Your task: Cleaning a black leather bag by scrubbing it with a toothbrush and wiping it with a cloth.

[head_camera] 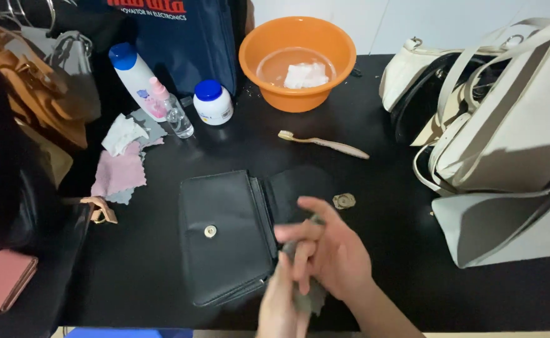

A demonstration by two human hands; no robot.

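Observation:
A black flap purse (225, 235) lies open on the black table (381, 206), its flap turned back to the right with a metal clasp (344, 201) at the end. My right hand (328, 250) is over the purse's right side, fingers spread, with a small grey cloth (309, 297) against its palm. My left hand (278, 307) comes up from the bottom edge and touches the same cloth. Both hands are blurred, so which one grips the cloth is unclear.
An orange basin (297, 62) with water and a white cloth stands at the back. A toothbrush (322, 143), a white jar (213, 102), a spray bottle (171, 112) and a lotion bottle (136, 78) lie nearby. Cloths (123, 166) sit left, white bags (506, 125) right.

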